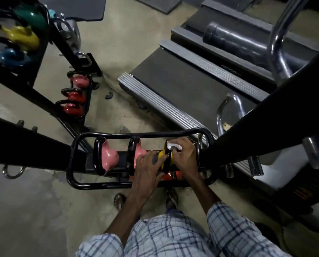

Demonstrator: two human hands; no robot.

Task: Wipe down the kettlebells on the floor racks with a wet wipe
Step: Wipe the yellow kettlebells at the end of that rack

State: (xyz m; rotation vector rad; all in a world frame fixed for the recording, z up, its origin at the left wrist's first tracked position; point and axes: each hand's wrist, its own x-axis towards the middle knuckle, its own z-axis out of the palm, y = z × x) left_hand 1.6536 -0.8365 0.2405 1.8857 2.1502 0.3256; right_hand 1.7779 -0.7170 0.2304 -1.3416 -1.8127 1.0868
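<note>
A black floor rack (pixel 75 175) below me holds two pink kettlebells (pixel 109 160), a yellow kettlebell (pixel 162 154) and an orange one (pixel 168 176) beneath it. My right hand (pixel 184 156) presses a white wet wipe (pixel 173 146) against the yellow kettlebell's black handle. My left hand (pixel 148 167) rests on the yellow kettlebell's left side, fingers spread, and covers part of the second pink one. A second rack (pixel 89 101) further back carries a pink kettlebell (pixel 80 80) and two red kettlebells (pixel 75 98).
A thick black frame beam (pixel 266 117) crosses diagonally at right, another (pixel 25 140) at left. Treadmills (pixel 182 86) stand behind the rack. Green, yellow and blue kettlebells (pixel 19 37) sit on a shelf at top left. My sandalled feet (pixel 119 199) stand on the concrete floor.
</note>
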